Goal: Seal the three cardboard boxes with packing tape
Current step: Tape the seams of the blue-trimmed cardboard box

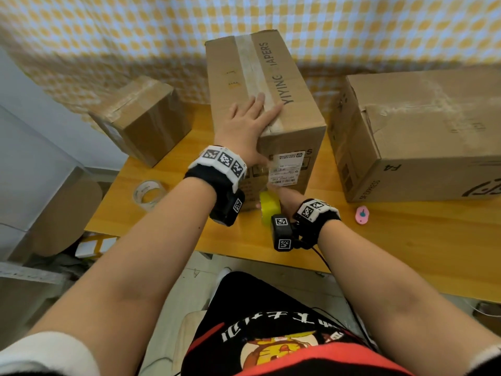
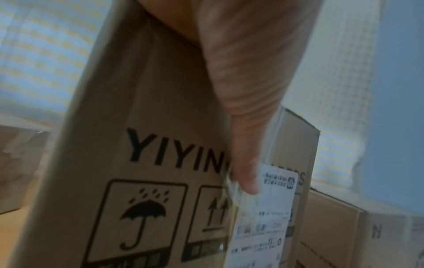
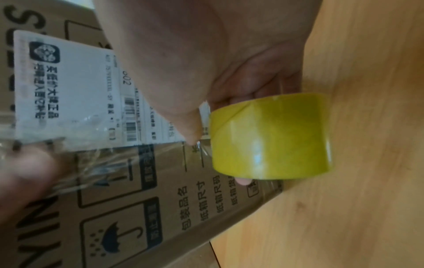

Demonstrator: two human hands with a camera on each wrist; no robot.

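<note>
Right hand (image 3: 229, 72) grips yellow tape roll (image 3: 270, 134) low against front face of middle box (image 1: 260, 104). Left hand (image 1: 244, 128) flat, fingers straight, pressing tape strip (image 1: 252, 66) above. Risk: strip wrinkles if roll pull is skewed; box may slide.

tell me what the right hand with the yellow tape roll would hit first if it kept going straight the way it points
Most likely the front face of the middle box. The right hand holds the yellow tape roll low before that face, fingers pointing at it. The gap looks small, though depth is unclear.
</note>
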